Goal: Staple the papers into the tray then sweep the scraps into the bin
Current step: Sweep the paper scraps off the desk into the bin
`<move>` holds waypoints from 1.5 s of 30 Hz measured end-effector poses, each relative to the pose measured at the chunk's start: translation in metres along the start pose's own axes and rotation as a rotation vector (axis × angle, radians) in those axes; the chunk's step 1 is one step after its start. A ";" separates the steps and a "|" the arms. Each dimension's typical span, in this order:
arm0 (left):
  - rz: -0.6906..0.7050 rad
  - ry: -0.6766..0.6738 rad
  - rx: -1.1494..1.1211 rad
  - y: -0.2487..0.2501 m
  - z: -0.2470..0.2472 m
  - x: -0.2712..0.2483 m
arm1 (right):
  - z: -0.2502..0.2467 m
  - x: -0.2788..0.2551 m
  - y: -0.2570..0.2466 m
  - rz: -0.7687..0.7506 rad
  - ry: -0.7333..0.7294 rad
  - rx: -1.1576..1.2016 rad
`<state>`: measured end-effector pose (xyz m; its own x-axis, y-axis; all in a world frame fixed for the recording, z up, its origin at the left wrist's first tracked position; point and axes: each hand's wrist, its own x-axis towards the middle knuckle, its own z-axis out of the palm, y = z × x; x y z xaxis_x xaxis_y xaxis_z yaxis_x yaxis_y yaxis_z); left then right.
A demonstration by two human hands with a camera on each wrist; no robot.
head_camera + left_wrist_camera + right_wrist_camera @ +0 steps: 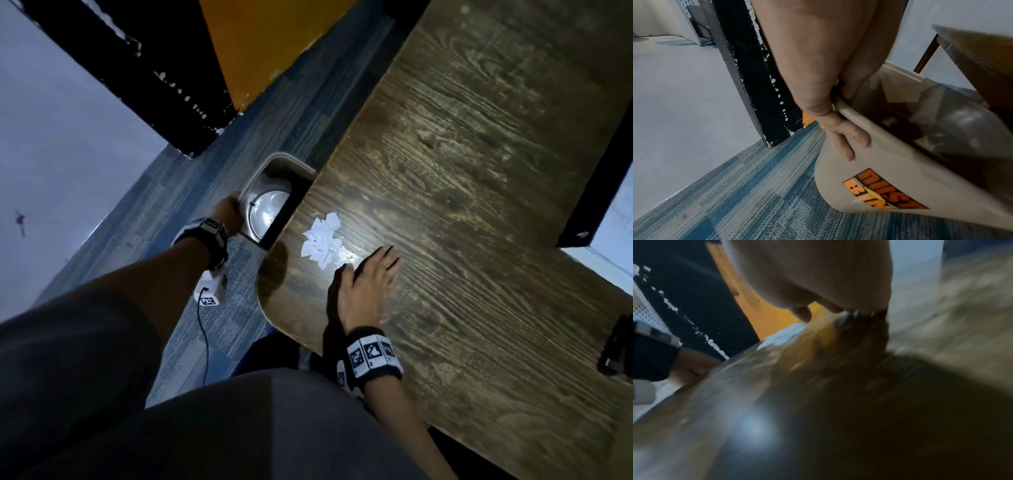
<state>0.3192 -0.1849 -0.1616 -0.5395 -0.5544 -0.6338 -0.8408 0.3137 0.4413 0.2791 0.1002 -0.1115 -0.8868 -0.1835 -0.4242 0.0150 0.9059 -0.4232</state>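
A small heap of white paper scraps (322, 241) lies on the dark wooden table (479, 171) close to its left edge. My right hand (371, 274) lies flat on the table just right of the heap, fingers straight, thumb side toward the scraps (785, 335). A beige bin (274, 198) marked DUST BIN (885, 190) hangs beside and below the table edge. My left hand (228, 214) grips its rim, fingers (846, 141) down the outer wall and thumb inside. The right wrist view is blurred.
A black object (618, 346) sits at the table's right edge. A black-framed orange panel (270, 44) and a pale wall stand beyond the blue carpet (212, 192). My grey-clad leg fills the lower left of the head view.
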 end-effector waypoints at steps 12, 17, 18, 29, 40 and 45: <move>0.003 0.016 -0.024 0.001 -0.002 -0.014 | 0.060 0.004 -0.093 -0.201 -0.013 0.027; 0.006 0.020 0.005 0.005 -0.004 -0.016 | 0.071 0.006 -0.119 -0.282 -0.094 0.006; 0.003 0.012 -0.004 0.005 -0.005 -0.016 | 0.072 0.006 -0.126 -0.298 -0.100 0.009; -0.007 0.000 -0.068 0.008 -0.009 -0.019 | 0.070 0.014 -0.172 -0.347 -0.146 0.221; -0.013 0.017 -0.028 0.005 -0.013 -0.022 | 0.033 0.037 -0.158 -0.381 -0.207 0.289; -0.033 0.023 -0.022 0.002 -0.018 -0.017 | 0.006 0.047 -0.103 -0.121 0.166 0.072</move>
<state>0.3274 -0.1886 -0.1381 -0.5099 -0.5817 -0.6337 -0.8568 0.2783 0.4340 0.2386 -0.0040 -0.0924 -0.9480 -0.2186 -0.2313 -0.0688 0.8503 -0.5217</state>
